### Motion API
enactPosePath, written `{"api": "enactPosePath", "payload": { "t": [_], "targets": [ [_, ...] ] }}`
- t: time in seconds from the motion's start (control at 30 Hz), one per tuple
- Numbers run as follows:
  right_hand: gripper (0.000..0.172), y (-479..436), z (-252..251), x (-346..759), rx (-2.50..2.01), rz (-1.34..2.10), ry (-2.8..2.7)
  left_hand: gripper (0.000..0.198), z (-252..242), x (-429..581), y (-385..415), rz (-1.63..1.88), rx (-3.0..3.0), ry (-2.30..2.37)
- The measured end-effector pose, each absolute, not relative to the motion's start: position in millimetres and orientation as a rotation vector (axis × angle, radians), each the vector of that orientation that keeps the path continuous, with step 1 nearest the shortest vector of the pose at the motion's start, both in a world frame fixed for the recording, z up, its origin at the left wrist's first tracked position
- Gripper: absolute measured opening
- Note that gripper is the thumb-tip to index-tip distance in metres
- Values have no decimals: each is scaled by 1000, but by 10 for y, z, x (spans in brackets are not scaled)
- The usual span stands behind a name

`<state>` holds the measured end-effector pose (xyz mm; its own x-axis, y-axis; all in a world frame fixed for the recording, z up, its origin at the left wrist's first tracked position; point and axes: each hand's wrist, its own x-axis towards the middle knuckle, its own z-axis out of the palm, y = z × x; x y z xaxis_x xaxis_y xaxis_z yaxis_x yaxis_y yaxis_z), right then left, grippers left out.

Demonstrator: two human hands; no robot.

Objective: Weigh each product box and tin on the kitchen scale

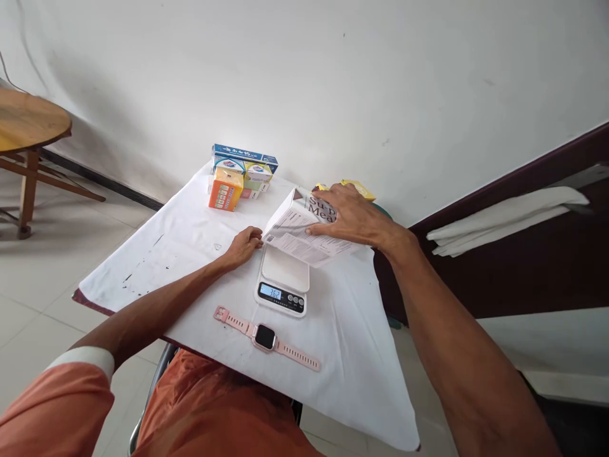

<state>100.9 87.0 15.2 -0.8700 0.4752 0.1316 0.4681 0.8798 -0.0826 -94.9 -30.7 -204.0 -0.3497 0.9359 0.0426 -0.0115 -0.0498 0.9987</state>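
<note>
A white printed carton box [304,238] lies tilted over the back part of a white digital kitchen scale [285,270]. My right hand [345,216] grips the carton from above, with the thumb on its printed front and the fingers over its far side. Beside the carton's left lower corner, my left hand [245,246] rests with curled fingers; nothing shows in them, and the fingertips are at or very near the corner. The lit display appears to read 362. In front of the scale lies a pink-strapped smartwatch [265,337], stretched out flat, its screen dark.
Several small boxes, including a blue carton [245,155] and an orange pack [226,188], are stacked at the table's back left. Yellow packaging [359,190] shows behind my right hand. A white cloth [157,254] covers the table, which stands near the wall. A round wooden table [33,120] is farther left.
</note>
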Motion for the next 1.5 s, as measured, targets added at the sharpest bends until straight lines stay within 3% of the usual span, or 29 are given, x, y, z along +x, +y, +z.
{"api": "enactPosePath", "payload": {
  "t": [0.3, 0.5, 0.63, 0.7, 0.77, 0.93, 1.03, 1.17, 1.5],
  "targets": [
    [68, 473, -22, 1082, -729, 165, -2925, 27, -2019, -966, -311, 1526, 999, 1403],
    [87, 362, 71, 1220, -719, 376, -2690, 28, -2025, -989, -312, 1514, 1004, 1379],
    [55, 197, 92, 1546, -707, 484, -2109, 30, -2017, -987, -326, 1505, 1018, 1359],
    [39, 144, -70, 1731, -700, 505, -1710, 31, -2010, -983, -331, 1510, 1012, 1352],
    [40, 122, -388, 1878, -786, 558, -1366, 31, -1999, -981, -334, 1520, 998, 1349],
    [48, 61, -1439, 1988, -1107, 931, -1251, 32, -1944, -987, -361, 1509, 982, 1373],
    [41, 0, -1785, 1996, -1192, 1049, -1301, 34, -1893, -982, -406, 1500, 1013, 1397],
    [36, -19, -1837, 2060, -1189, 1089, -1326, 35, -1845, -973, -476, 1516, 1075, 1434],
    [42, -26, -1806, 2140, -1201, 1111, -1424, 38, -1820, -964, -529, 1497, 1116, 1425]
  ]
}}
